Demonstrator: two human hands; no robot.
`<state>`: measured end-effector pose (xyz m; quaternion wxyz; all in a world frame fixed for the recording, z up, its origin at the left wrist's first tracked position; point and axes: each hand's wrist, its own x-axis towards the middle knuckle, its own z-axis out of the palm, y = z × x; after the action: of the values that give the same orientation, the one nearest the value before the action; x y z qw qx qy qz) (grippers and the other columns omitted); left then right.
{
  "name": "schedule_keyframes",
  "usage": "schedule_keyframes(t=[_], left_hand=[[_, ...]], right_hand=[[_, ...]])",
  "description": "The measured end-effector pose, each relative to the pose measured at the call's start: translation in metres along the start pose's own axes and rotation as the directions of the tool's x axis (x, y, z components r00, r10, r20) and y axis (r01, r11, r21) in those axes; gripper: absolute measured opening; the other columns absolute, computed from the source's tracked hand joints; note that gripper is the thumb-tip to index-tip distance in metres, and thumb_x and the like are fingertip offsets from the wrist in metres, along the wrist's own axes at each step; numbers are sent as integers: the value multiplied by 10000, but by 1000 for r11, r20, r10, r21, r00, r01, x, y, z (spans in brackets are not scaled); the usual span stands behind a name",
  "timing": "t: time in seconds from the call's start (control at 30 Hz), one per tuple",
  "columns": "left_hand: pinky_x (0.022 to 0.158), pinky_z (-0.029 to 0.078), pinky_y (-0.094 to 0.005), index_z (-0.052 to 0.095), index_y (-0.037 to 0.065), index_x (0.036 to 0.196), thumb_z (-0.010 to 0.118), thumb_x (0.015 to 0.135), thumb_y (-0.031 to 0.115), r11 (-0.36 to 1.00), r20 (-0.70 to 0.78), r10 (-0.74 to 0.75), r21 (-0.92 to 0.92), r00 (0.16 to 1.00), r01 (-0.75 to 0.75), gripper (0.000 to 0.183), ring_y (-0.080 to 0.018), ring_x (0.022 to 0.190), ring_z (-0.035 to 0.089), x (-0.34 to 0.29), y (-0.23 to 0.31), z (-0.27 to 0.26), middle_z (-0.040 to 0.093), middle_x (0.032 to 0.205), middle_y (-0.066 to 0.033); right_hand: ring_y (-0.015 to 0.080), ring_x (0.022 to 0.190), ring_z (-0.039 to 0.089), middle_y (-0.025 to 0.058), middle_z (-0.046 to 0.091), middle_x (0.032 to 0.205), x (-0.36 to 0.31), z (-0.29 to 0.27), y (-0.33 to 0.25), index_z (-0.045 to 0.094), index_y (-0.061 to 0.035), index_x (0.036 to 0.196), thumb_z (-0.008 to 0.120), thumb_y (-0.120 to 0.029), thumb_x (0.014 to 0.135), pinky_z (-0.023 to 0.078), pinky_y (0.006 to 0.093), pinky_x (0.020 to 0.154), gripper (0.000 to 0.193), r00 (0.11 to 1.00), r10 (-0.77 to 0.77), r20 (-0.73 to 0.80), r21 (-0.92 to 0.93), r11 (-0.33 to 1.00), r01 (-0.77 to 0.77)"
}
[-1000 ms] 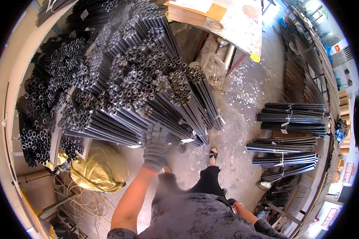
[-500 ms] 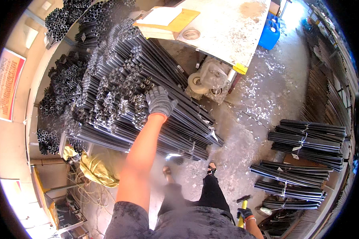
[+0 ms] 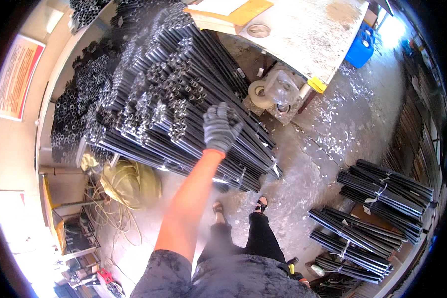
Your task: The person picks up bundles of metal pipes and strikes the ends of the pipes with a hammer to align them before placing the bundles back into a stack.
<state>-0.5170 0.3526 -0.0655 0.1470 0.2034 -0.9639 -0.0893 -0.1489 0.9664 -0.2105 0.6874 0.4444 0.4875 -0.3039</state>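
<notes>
Grey-gloved left hand (image 3: pixel 221 128) over black tube bundles (image 3: pixel 178 121), left | fingers part-curled, hold unclear | right hand (image 3: pixel 297 276), near: hold hidden | firm grip would need tighter curl

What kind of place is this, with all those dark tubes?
Probably a workshop or a factory storage area: there's a huge pile of dark tubes, more tied bundles on the right, and a worn, stained worktable.
</notes>
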Motion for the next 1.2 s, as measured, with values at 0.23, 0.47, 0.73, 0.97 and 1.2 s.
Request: schedule_keyframes(t=[0.23, 0.47, 0.73, 0.97, 1.2], left_hand=[[861, 438, -426, 444, 119, 1328, 709, 675, 476, 955, 105, 174, -263, 979, -141, 790, -331, 990, 492, -79, 56, -54, 495, 1083, -141], [828, 470, -413, 522, 183, 1269, 652, 684, 513, 891, 112, 414, -252, 904, -377, 684, -306, 999, 509, -163, 82, -91, 477, 1159, -136], [767, 505, -390, 575, 188, 1158, 613, 785, 400, 730, -3, 638, -316, 770, -606, 431, -286, 955, 568, -230, 72, -104, 527, 1131, -133], [565, 484, -344, 595, 242, 1120, 600, 792, 426, 633, -200, 688, -303, 697, -712, 377, -223, 707, 563, -313, 60, -101, 521, 892, -62], [622, 473, -360, 623, 215, 1104, 544, 818, 369, 639, -130, 707, -304, 696, -706, 334, -209, 761, 585, -363, 50, -119, 551, 865, -61]], right_hand=[[196, 490, 585, 81, 602, 603, -45, 21, -99, 595, -6, 753, 699, -171, 790, 469, 344, 468, 199, 859, -486, -157, -340, 844, 415], [206, 436, 545, 79, 573, 576, -50, -2, -167, 559, -28, 743, 681, -152, 808, 450, 347, 425, 186, 775, -564, -285, -150, 825, 546], [222, 430, 549, 85, 574, 578, -12, 3, -77, 574, -29, 761, 695, -157, 797, 453, 353, 418, 180, 764, -534, -361, -83, 835, 544], [237, 498, 603, 109, 611, 602, -52, 84, 37, 610, 4, 713, 692, -206, 784, 467, 370, 478, 236, 667, -655, -356, -547, 724, 419], [238, 509, 605, 108, 617, 614, -204, 64, 85, 615, 5, 724, 700, -232, 770, 468, 374, 490, 255, 236, -833, -500, -696, 548, 464]])
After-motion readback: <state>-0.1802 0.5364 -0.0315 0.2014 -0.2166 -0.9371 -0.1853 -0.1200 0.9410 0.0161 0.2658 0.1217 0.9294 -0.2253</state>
